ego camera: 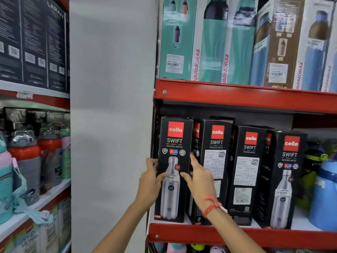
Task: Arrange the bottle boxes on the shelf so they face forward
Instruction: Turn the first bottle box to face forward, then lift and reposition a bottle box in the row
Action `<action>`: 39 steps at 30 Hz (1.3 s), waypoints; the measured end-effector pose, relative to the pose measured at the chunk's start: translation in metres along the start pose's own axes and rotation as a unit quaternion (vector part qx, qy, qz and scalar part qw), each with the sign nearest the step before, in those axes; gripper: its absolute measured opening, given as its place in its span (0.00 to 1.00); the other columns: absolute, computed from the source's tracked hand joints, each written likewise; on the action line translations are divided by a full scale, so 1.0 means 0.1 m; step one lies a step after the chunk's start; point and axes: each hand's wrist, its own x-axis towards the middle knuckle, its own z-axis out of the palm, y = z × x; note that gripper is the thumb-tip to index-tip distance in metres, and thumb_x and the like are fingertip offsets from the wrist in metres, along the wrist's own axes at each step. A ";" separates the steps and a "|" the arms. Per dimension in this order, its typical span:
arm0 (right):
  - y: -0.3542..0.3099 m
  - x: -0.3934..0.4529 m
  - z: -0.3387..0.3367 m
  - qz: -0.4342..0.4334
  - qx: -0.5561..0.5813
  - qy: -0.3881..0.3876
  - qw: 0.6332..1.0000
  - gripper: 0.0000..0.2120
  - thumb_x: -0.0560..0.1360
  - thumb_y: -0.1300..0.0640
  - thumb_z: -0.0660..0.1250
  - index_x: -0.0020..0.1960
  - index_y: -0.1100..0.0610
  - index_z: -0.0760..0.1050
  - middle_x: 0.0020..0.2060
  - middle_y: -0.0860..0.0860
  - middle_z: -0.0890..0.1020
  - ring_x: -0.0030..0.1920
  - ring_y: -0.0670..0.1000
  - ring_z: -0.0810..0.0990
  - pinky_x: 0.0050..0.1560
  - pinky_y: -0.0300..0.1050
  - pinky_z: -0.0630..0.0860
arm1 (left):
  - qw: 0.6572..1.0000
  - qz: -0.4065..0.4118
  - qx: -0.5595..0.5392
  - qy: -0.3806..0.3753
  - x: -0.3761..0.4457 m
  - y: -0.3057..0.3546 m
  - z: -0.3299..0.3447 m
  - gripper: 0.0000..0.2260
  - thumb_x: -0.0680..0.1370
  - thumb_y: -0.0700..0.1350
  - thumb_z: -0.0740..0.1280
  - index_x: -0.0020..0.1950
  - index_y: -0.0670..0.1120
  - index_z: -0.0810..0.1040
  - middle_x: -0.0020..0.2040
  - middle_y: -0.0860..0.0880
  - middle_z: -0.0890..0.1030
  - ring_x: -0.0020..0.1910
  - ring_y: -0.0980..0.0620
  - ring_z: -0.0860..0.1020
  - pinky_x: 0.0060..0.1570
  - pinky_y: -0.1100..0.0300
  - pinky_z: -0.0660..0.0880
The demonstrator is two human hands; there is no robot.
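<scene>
Several tall black Cello Swift bottle boxes stand in a row on a red shelf [237,236]. The leftmost box [175,139] shows its bottle picture to the front. My left hand [150,181] grips its left edge, thumb on the front. My right hand [199,177] holds its right edge, fingers between it and the second box [215,143], which shows a text panel. The third box [248,161] also shows a text panel. The fourth box [286,172] shows its bottle picture.
A white pillar [113,106] stands left of the shelf. Teal and blue Varmora boxes [213,44] fill the shelf above. Loose blue and dark bottles [322,190] stand at the right end. Coloured bottles [25,161] and dark boxes sit on the left rack.
</scene>
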 end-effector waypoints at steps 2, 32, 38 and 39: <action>0.02 -0.02 -0.10 -0.049 0.010 0.115 0.992 0.22 0.74 0.58 0.69 0.67 0.54 0.71 0.50 0.51 0.84 0.43 0.51 0.83 0.48 0.50 0.81 | 1.000 -0.010 0.002 0.008 -0.04 -0.01 0.01 0.15 0.78 0.41 0.66 0.59 0.51 0.63 0.63 0.49 0.76 0.56 0.55 0.77 0.49 0.65 0.74; 0.64 -0.21 -1.37 -0.064 0.279 -0.120 0.951 0.56 0.60 0.50 0.80 0.72 0.30 0.43 0.72 0.39 0.60 0.70 0.40 0.64 0.66 0.49 0.72 | 0.981 0.083 -0.117 -0.130 -0.44 0.92 0.41 0.38 0.70 0.40 0.73 0.72 0.60 0.57 0.59 0.61 0.76 0.58 0.66 0.77 0.52 0.71 0.76; 0.68 0.10 -1.38 -0.076 0.249 -0.202 0.944 0.55 0.69 0.66 0.74 0.75 0.39 0.37 0.68 0.29 0.61 0.69 0.40 0.67 0.69 0.42 0.67 | 0.991 0.112 -0.058 -0.037 -0.42 0.91 0.64 0.44 0.73 0.40 0.72 0.76 0.62 0.46 0.65 0.60 0.75 0.61 0.63 0.75 0.63 0.58 0.71; 0.68 0.14 -1.34 -0.074 0.241 -0.196 0.948 0.55 0.69 0.67 0.73 0.74 0.39 0.36 0.65 0.26 0.62 0.68 0.41 0.69 0.71 0.45 0.65 | 0.992 0.116 -0.047 -0.029 -0.38 0.89 0.69 0.44 0.74 0.40 0.71 0.75 0.64 0.45 0.64 0.62 0.74 0.58 0.63 0.76 0.62 0.59 0.71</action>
